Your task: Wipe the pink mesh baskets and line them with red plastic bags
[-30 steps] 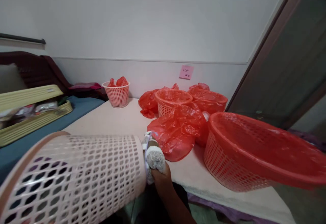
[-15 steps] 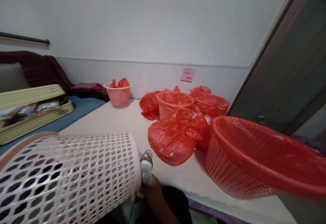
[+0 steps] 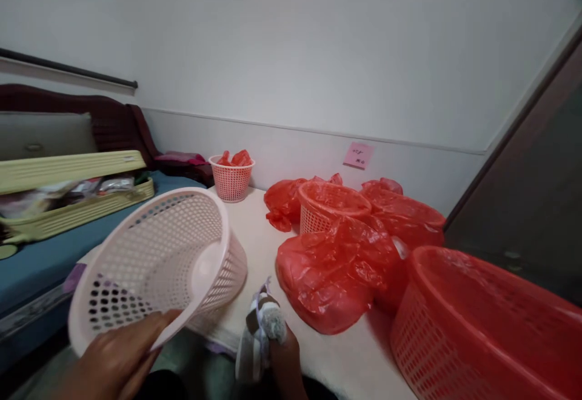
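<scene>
My left hand [image 3: 120, 348] grips the near rim of a pale pink perforated plastic basket [image 3: 157, 260]. The basket is tilted, its mouth facing toward me and to the left, and I see no contents in it. Lower in the middle, my right hand [image 3: 285, 351] is closed around a soft grey-and-white striped cloth bundle [image 3: 260, 333] with a purple strip on it. Its exact kind I cannot make out. Just beyond the right hand a filled red plastic bag [image 3: 325, 279] lies on the cream-covered surface [image 3: 259, 221].
A small pink basket [image 3: 233, 183] with red plastic in it stands by the wall. Red-lined baskets [image 3: 311, 218] and a large red basket [image 3: 436, 327] crowd the right side. A yellow lidded case [image 3: 91, 209] full of packets lies on the blue bed at left.
The pale pink basket has turned from lying sideways, base to the right, to showing its open mouth. My left hand has come into view on its rim. The view has swung slightly left.
</scene>
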The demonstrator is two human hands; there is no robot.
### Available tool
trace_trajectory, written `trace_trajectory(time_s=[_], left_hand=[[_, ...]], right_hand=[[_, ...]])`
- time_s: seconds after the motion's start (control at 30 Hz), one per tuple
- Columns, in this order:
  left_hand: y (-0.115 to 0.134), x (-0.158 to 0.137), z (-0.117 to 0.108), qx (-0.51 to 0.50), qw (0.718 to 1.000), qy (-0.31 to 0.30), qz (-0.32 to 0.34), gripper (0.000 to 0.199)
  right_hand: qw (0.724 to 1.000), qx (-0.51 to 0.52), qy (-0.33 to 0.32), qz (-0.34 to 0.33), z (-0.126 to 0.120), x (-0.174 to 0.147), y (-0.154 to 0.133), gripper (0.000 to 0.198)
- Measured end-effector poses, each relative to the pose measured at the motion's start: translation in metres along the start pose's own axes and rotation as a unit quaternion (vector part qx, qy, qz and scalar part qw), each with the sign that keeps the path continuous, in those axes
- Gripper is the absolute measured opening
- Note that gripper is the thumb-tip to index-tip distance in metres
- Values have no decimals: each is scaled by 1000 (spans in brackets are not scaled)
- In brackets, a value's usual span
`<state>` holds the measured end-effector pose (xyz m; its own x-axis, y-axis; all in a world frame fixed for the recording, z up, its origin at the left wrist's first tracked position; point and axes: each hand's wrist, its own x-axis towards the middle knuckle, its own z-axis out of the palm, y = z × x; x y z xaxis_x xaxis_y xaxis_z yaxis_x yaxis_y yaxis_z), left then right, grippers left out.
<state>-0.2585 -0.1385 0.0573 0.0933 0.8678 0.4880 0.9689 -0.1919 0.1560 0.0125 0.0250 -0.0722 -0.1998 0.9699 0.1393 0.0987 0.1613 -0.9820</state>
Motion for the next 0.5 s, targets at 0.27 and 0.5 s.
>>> trace_trajectory(time_s=[0.27,0.5], left_hand=[[-17,122,-25,14,990,-130,-56,29],[-11,182,-20,57,980,-189,7,18]], right_hand=[[984,-163,41,-51,14,54,20,33],[970,-231,60,-49,23,100,43,52]])
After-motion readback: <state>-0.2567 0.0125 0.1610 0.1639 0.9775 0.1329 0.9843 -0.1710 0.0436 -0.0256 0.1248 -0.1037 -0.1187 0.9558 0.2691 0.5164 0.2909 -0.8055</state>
